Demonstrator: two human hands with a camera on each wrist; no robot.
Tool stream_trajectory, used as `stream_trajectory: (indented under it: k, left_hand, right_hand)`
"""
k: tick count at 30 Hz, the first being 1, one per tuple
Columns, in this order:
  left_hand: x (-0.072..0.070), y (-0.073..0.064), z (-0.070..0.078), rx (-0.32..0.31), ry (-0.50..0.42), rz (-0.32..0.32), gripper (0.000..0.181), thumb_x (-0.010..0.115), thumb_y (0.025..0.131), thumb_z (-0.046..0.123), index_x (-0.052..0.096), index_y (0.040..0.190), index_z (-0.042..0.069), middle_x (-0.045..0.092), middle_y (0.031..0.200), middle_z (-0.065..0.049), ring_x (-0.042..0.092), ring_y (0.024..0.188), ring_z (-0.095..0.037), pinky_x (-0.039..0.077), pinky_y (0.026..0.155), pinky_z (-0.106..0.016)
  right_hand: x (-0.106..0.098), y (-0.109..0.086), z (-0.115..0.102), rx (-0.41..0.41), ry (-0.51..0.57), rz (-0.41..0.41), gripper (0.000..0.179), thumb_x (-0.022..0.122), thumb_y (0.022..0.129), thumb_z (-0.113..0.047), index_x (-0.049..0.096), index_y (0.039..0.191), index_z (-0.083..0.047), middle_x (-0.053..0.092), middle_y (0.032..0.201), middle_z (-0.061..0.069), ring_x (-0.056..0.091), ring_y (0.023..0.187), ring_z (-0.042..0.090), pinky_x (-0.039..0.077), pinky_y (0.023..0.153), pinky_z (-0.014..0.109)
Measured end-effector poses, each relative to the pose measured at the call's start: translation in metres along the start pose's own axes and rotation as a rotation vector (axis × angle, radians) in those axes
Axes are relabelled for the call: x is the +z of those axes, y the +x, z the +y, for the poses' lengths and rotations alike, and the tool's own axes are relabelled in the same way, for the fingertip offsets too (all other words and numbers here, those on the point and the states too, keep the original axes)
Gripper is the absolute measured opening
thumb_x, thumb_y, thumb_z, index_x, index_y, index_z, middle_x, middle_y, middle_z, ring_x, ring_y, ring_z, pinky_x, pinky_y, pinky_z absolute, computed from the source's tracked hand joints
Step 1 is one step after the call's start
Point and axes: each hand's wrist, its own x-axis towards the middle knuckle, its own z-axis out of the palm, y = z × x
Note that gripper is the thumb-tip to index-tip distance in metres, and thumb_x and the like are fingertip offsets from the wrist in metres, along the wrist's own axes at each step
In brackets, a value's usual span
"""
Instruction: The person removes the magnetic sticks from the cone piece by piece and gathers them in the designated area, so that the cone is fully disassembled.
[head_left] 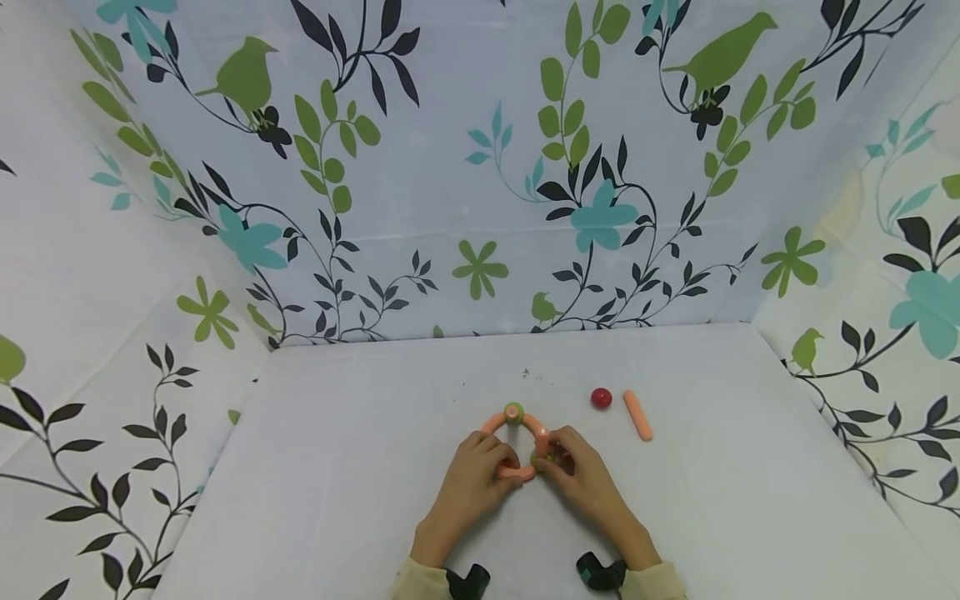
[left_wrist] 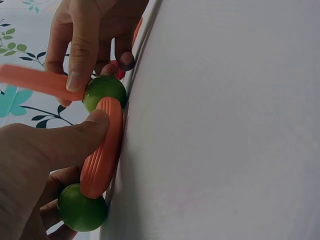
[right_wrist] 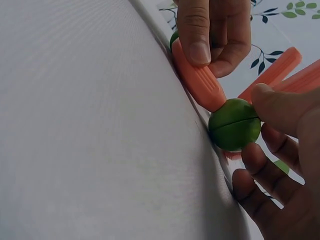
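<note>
On the white table, curved orange pieces and green balls are joined in a ring in the head view. My left hand (head_left: 474, 472) pinches the near curved orange piece (left_wrist: 104, 150), the thumb lying along its grooved top. One green ball (left_wrist: 82, 207) is at that piece's near end. At the other end is a second green ball (right_wrist: 235, 125), beside my right hand (head_left: 583, 473). With thumb and finger, that hand pinches the end of a straight orange stick (left_wrist: 35, 82) where it meets this ball. The far green ball (head_left: 514, 408) bears an orange end pointing up.
Right of the ring lie a red ball (head_left: 602, 398) and a loose orange stick (head_left: 637, 415). A patterned cloth (head_left: 420, 167) with leaves and birds hangs behind the table (head_left: 360, 433) and along both sides. Dark wrist cameras (head_left: 468, 582) sit at the sleeves.
</note>
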Motion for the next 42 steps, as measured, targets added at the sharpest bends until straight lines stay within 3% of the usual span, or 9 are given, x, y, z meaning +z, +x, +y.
stream_trajectory:
  k: [4, 10, 19, 29, 42]
  left_hand:
    - [0.002, -0.003, -0.001, -0.003, 0.000, 0.007, 0.024, 0.092, 0.078, 0.028, 0.075, 0.094, 0.022, 0.072, 0.095, 0.006, 0.062, 0.103, -0.019, 0.050, 0.098, -0.045]
    - [0.004, -0.003, 0.006, -0.029, 0.011, -0.036, 0.029, 0.085, 0.086, 0.026, 0.075, 0.113, 0.023, 0.074, 0.109, 0.004, 0.062, 0.113, -0.024, 0.044, 0.106, -0.056]
    - [0.006, -0.002, 0.015, -0.075, 0.069, -0.046, 0.039, 0.080, 0.091, 0.038, 0.072, 0.126, 0.022, 0.076, 0.116, 0.004, 0.061, 0.114, -0.020, 0.040, 0.111, -0.056]
    - [0.005, -0.001, 0.020, -0.135, 0.068, -0.053, 0.036, 0.078, 0.090, 0.042, 0.076, 0.121, 0.023, 0.076, 0.119, 0.002, 0.062, 0.118, -0.024, 0.037, 0.113, -0.065]
    - [0.006, -0.001, 0.017, -0.134, 0.086, -0.065, 0.034, 0.078, 0.090, 0.045, 0.077, 0.118, 0.026, 0.076, 0.118, 0.004, 0.062, 0.117, -0.023, 0.037, 0.112, -0.063]
  right_hand:
    - [-0.001, -0.003, 0.000, -0.008, 0.026, -0.004, 0.029, 0.082, 0.089, -0.012, 0.061, 0.104, -0.026, 0.061, 0.098, -0.009, 0.058, 0.084, 0.004, 0.051, 0.070, 0.020]
    - [-0.002, -0.002, 0.000, -0.031, 0.048, 0.008, 0.028, 0.081, 0.091, -0.012, 0.063, 0.108, -0.025, 0.065, 0.102, -0.011, 0.062, 0.088, 0.001, 0.055, 0.073, 0.022]
    - [-0.003, -0.003, -0.004, -0.009, 0.071, -0.005, 0.015, 0.072, 0.099, -0.017, 0.063, 0.110, -0.023, 0.067, 0.104, -0.009, 0.065, 0.092, 0.002, 0.058, 0.075, 0.024]
    - [-0.002, -0.003, -0.009, 0.042, 0.088, -0.021, 0.004, 0.066, 0.103, -0.019, 0.066, 0.107, -0.018, 0.073, 0.103, -0.006, 0.068, 0.097, 0.004, 0.061, 0.079, 0.027]
    - [-0.004, -0.002, -0.010, 0.089, 0.086, -0.025, 0.006, 0.065, 0.104, -0.022, 0.068, 0.107, -0.018, 0.074, 0.100, -0.007, 0.068, 0.095, 0.002, 0.061, 0.078, 0.026]
